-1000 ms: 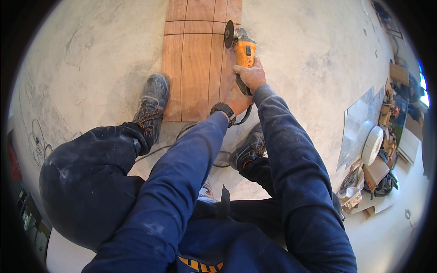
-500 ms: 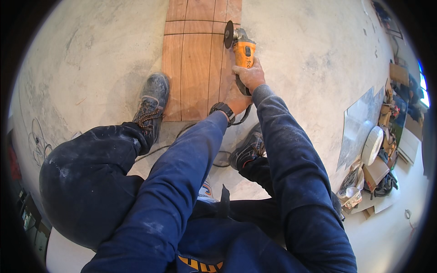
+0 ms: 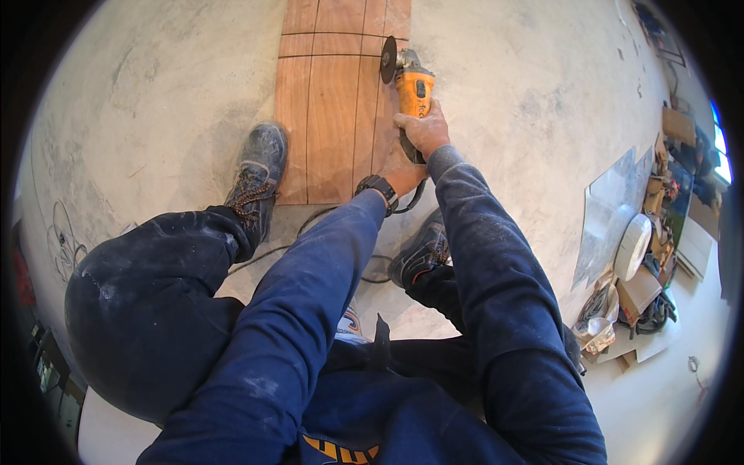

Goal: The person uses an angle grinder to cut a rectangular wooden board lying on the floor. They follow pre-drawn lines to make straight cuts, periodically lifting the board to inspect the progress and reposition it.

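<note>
I am gripping an orange grinder [image 3: 415,87] by a wooden panel's [image 3: 333,116] right edge, my right hand [image 3: 426,130] ahead of my left hand [image 3: 398,170]; dark lines [image 3: 333,55] are already crossing it, remaining work unclear.

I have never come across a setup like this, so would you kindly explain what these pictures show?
There is no robot here: a person works with two bare hands, and the pictures come from a wide camera worn on their head, looking down. A wooden board with dark lines lies on the pale floor. The right hand grips an orange grinder; the left hand holds its dark rear end. The round disc is near the board's right edge; whether it touches is unclear.
</note>
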Demonstrator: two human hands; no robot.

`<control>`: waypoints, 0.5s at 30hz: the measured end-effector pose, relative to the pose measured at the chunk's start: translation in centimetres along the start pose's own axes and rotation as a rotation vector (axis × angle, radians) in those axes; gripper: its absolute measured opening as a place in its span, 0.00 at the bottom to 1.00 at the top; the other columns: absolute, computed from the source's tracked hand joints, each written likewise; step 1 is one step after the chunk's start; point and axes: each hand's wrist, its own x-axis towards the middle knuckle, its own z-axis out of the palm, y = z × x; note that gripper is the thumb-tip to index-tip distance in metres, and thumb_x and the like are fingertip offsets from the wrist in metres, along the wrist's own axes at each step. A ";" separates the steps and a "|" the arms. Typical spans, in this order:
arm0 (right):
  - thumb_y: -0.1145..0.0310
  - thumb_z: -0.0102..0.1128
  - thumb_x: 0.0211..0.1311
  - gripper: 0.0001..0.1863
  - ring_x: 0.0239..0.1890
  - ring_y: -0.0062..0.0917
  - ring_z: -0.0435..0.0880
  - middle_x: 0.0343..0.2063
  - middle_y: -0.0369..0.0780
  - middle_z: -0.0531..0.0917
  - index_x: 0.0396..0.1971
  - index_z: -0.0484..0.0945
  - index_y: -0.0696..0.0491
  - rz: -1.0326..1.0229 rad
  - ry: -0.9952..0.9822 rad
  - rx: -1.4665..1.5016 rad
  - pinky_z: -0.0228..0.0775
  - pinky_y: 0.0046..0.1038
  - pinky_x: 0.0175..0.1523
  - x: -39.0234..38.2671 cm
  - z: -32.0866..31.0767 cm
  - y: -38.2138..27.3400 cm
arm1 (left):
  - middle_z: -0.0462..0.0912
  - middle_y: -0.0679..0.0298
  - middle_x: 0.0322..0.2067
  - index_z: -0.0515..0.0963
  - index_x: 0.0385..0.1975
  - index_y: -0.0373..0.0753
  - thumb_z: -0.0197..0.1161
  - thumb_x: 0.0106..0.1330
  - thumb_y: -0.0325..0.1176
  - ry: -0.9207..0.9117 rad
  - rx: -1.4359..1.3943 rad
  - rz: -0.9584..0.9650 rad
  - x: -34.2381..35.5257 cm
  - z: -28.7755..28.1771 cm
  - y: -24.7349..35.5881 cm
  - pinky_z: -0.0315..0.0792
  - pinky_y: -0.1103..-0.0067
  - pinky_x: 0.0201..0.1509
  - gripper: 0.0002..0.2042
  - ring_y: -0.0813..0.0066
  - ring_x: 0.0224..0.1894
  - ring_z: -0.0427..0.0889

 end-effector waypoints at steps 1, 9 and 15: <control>0.64 0.75 0.43 0.41 0.47 0.36 0.87 0.47 0.49 0.85 0.62 0.71 0.57 0.001 -0.001 0.006 0.80 0.33 0.54 0.0 0.0 0.1 | 0.86 0.55 0.45 0.75 0.52 0.32 0.79 0.54 0.33 0.022 -0.004 0.033 0.0 0.0 0.4 0.80 0.70 0.49 0.27 0.63 0.47 0.86; 0.64 0.75 0.43 0.38 0.44 0.34 0.87 0.44 0.46 0.86 0.58 0.73 0.57 -0.015 0.019 0.019 0.80 0.32 0.51 0.1 0.3 0.7 | 0.84 0.53 0.51 0.71 0.58 0.33 0.81 0.52 0.31 0.020 -0.030 -0.045 -1.2 -0.4 2.9 0.79 0.70 0.56 0.34 0.60 0.54 0.84; 0.64 0.76 0.44 0.36 0.41 0.31 0.87 0.41 0.45 0.86 0.56 0.73 0.58 -0.046 0.044 0.036 0.80 0.31 0.47 -0.3 0.6 0.8 | 0.87 0.59 0.45 0.78 0.51 0.33 0.77 0.57 0.37 0.018 0.009 -0.004 -1.6 -0.4 2.0 0.78 0.72 0.49 0.24 0.68 0.46 0.86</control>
